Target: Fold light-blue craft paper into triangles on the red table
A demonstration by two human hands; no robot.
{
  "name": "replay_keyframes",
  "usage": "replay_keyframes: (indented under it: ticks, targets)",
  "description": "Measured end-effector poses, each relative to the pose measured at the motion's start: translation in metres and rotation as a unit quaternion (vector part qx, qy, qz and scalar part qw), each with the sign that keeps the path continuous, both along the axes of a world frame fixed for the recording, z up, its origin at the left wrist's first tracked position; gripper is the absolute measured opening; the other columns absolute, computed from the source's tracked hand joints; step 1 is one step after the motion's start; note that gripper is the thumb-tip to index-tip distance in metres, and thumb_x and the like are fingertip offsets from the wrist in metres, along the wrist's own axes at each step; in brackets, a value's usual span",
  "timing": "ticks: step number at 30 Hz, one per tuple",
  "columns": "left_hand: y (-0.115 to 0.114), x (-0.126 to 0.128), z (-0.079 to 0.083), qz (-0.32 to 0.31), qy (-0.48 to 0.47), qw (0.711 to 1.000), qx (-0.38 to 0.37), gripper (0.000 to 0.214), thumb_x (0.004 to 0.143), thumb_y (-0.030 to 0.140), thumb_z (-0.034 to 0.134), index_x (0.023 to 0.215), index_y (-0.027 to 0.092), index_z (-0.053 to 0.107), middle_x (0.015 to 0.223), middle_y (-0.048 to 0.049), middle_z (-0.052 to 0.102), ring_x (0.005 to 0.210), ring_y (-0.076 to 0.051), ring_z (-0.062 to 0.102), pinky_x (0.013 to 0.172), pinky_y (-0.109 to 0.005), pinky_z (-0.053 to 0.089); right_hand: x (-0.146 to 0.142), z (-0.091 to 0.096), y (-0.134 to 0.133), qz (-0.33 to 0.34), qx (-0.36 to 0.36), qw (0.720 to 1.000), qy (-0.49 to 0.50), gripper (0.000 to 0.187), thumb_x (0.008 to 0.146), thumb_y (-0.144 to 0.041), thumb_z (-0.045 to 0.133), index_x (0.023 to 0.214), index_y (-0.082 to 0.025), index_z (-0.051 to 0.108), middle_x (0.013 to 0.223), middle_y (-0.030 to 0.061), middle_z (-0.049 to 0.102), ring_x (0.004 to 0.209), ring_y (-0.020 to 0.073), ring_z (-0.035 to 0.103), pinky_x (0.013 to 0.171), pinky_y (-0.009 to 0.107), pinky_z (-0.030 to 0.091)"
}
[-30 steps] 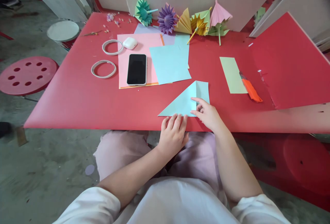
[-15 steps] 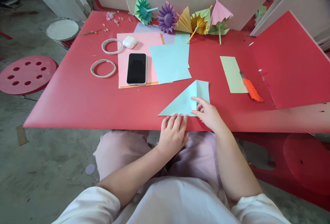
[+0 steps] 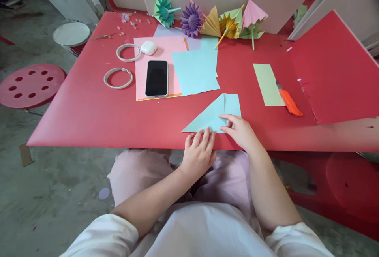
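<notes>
A light blue sheet of folded paper (image 3: 207,113) lies near the table's front edge, with a slanted left side and an upright crease right of its middle. My left hand (image 3: 199,150) rests at its lower edge, fingers stretched out and fingertips on the paper. On the right part of the sheet is my right hand (image 3: 238,128), its index finger reaching to the crease and its thumb at the lower edge. The thumb and index finger are apart, and the other fingers are curled. Beyond them lies a flat light blue sheet (image 3: 197,71).
A phone (image 3: 156,78), a white earbud case (image 3: 148,47) and two tape rolls (image 3: 118,78) lie left. An orange utility knife (image 3: 290,101) touches a pale green paper (image 3: 266,85) beside a raised red board (image 3: 337,71). Folded paper umbrellas (image 3: 227,26) line the back.
The crease and upper tip of the folded paper have shifted slightly left, and the flap there lies differently. My right index finger has come down a little; my left hand has barely moved.
</notes>
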State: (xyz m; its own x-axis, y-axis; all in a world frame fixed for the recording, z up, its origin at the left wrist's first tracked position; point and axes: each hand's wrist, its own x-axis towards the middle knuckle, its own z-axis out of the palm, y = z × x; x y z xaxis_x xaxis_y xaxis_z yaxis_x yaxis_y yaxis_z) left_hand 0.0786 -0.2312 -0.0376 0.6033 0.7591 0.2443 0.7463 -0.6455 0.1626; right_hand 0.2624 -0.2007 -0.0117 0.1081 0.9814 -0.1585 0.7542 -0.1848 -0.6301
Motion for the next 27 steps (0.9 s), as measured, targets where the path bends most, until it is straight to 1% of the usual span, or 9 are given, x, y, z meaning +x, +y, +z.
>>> replay_keyframes:
  ticks: [5, 9, 11, 13, 15, 17, 19, 22, 27]
  targets:
    - [0.0, 0.0, 0.0, 0.002, -0.006, 1.0, -0.002, 0.051, 0.086, 0.032, 0.04, 0.133, 0.014, 0.039, 0.137, -0.0101, 0.042, 0.118, -0.028, 0.042, 0.096, -0.047, 0.031, 0.001, 0.002, 0.0, 0.017, -0.007, 1.0, -0.004, 0.036, 0.075, -0.032, 0.059, 0.111, -0.033, 0.058, 0.077, -0.0026, 0.051, 0.057, 0.0097, 0.046, 0.06, 0.026, 0.043]
    - [0.0, 0.0, 0.001, -0.002, 0.0, 1.0, -0.005, 0.049, 0.087, 0.031, 0.038, 0.133, 0.014, 0.039, 0.138, -0.011, 0.04, 0.119, -0.028, 0.041, 0.097, -0.047, 0.031, -0.001, 0.005, -0.001, 0.047, -0.011, 0.997, -0.052, 0.037, 0.08, -0.032, 0.053, 0.117, -0.035, 0.056, 0.086, 0.0004, 0.053, 0.066, 0.0128, 0.052, 0.062, 0.029, 0.046]
    - [0.0, -0.001, 0.001, -0.007, 0.007, 1.0, -0.005, 0.05, 0.087, 0.032, 0.037, 0.134, 0.014, 0.038, 0.138, -0.0115, 0.039, 0.121, -0.028, 0.04, 0.099, -0.048, 0.029, -0.002, 0.005, -0.001, 0.072, 0.019, 0.993, -0.09, 0.034, 0.082, -0.031, 0.051, 0.115, -0.035, 0.058, 0.094, 0.0031, 0.054, 0.077, 0.0166, 0.055, 0.067, 0.032, 0.048]
    - [0.002, -0.001, 0.0, -0.02, 0.012, 1.0, -0.002, 0.052, 0.087, 0.032, 0.038, 0.134, 0.011, 0.036, 0.138, -0.0136, 0.039, 0.125, -0.027, 0.037, 0.103, -0.049, 0.025, -0.003, 0.005, 0.0, 0.112, 0.067, 0.985, -0.112, 0.03, 0.083, -0.025, 0.049, 0.109, -0.034, 0.063, 0.103, 0.0049, 0.056, 0.093, 0.021, 0.054, 0.077, 0.037, 0.049]
    - [0.004, -0.002, 0.0, -0.039, 0.019, 0.999, -0.003, 0.054, 0.086, 0.034, 0.039, 0.134, 0.008, 0.036, 0.137, -0.0158, 0.04, 0.128, -0.028, 0.032, 0.106, -0.049, 0.021, -0.002, 0.005, 0.001, 0.161, 0.104, 0.975, -0.111, 0.031, 0.084, -0.019, 0.046, 0.104, -0.032, 0.066, 0.111, 0.0046, 0.058, 0.109, 0.0236, 0.048, 0.088, 0.041, 0.046]
    - [0.006, -0.003, 0.001, -0.055, 0.03, 0.998, -0.012, 0.057, 0.086, 0.037, 0.04, 0.134, 0.007, 0.034, 0.136, -0.0163, 0.04, 0.129, -0.029, 0.03, 0.106, -0.05, 0.021, -0.002, 0.005, 0.003, 0.194, 0.108, 0.97, -0.1, 0.034, 0.085, -0.015, 0.042, 0.105, -0.03, 0.065, 0.117, 0.0034, 0.057, 0.12, 0.0226, 0.042, 0.093, 0.042, 0.044]
    - [0.009, -0.005, 0.003, -0.061, 0.04, 0.997, -0.023, 0.058, 0.086, 0.039, 0.041, 0.135, 0.009, 0.033, 0.136, -0.0154, 0.04, 0.129, -0.03, 0.029, 0.105, -0.052, 0.021, -0.002, 0.007, 0.004, 0.204, 0.093, 0.97, -0.094, 0.033, 0.085, -0.014, 0.042, 0.105, -0.027, 0.065, 0.123, 0.0031, 0.055, 0.122, 0.0212, 0.042, 0.094, 0.04, 0.044]
    - [0.012, -0.009, 0.005, -0.063, 0.052, 0.996, -0.029, 0.059, 0.085, 0.041, 0.043, 0.136, 0.013, 0.032, 0.138, -0.0151, 0.037, 0.13, -0.032, 0.028, 0.104, -0.055, 0.021, -0.004, 0.009, 0.005, 0.202, 0.076, 0.972, -0.097, 0.028, 0.085, -0.019, 0.045, 0.104, -0.024, 0.065, 0.127, 0.0034, 0.053, 0.12, 0.0211, 0.046, 0.094, 0.037, 0.045]
    - [0.016, -0.015, 0.005, -0.055, 0.047, 0.997, -0.022, 0.065, 0.08, 0.044, 0.051, 0.137, 0.021, 0.029, 0.142, -0.0175, 0.03, 0.131, -0.035, 0.024, 0.102, -0.055, 0.022, -0.006, 0.01, 0.005, 0.198, 0.079, 0.971, -0.105, 0.025, 0.086, -0.023, 0.047, 0.104, -0.024, 0.065, 0.126, 0.0036, 0.054, 0.121, 0.0214, 0.045, 0.094, 0.039, 0.046]
